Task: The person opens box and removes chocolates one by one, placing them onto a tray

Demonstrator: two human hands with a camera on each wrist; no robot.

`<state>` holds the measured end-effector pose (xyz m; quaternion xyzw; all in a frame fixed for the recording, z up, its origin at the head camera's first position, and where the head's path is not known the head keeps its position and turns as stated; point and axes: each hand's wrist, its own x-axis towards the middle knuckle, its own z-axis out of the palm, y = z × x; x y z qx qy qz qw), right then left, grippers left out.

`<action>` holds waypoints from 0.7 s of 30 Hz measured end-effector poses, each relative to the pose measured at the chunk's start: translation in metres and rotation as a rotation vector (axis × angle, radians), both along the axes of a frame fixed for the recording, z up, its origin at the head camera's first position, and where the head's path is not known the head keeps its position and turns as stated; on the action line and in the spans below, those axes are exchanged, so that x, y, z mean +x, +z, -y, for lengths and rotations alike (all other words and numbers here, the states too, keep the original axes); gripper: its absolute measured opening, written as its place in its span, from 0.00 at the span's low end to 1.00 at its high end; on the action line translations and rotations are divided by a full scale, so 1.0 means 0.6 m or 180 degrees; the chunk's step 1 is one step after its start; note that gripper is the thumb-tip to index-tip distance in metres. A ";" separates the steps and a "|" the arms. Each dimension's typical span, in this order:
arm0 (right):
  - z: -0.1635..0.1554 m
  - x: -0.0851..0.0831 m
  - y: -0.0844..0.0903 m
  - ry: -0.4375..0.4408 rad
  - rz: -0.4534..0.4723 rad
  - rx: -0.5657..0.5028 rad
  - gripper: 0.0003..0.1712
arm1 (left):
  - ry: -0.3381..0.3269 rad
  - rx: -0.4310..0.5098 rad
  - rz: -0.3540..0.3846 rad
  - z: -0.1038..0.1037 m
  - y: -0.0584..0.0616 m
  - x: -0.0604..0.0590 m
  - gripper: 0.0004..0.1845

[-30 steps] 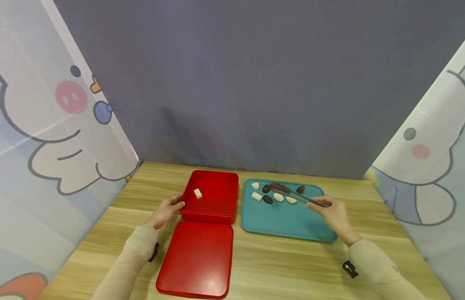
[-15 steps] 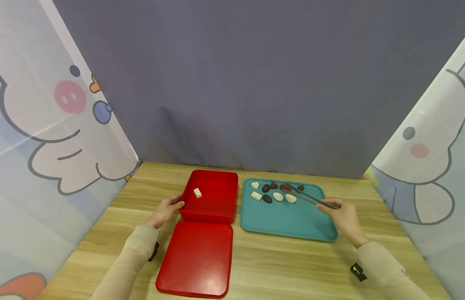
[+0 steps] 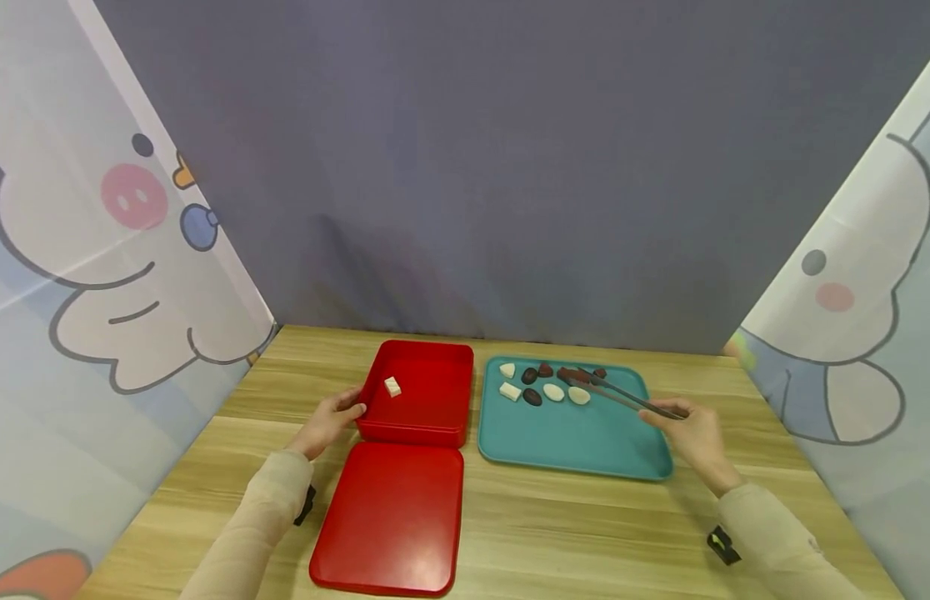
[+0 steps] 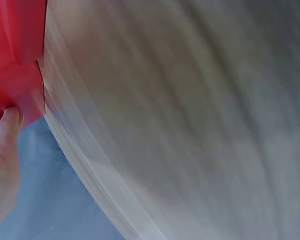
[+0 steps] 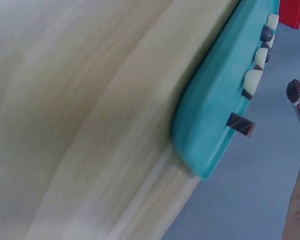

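Wood surface (image 3: 555, 517): right hand (image 3: 693, 433) pinched thin tongs (image 3: 618, 393) w/ tips over small, light, prob. slippery chocolates (image 3: 552, 392)—best nipped across middle; left hand (image 3: 332, 419) gripped red box (image 3: 423, 392) wall.

A red lid (image 3: 390, 517) lies flat on the wooden table (image 3: 570, 533), before grey and cartoon-printed curtains (image 3: 97, 250).
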<state>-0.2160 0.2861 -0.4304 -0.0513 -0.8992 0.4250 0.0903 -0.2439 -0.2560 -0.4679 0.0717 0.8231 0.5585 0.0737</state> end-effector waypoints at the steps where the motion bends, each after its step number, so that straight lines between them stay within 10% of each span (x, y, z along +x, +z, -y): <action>1: -0.003 0.001 -0.002 -0.0002 0.0019 0.0011 0.32 | -0.0007 -0.0004 -0.0004 0.000 0.000 0.000 0.29; 21: -0.052 0.007 -0.033 -0.0135 0.0045 0.0201 0.31 | 0.0055 -0.0035 0.0013 0.001 -0.001 -0.001 0.29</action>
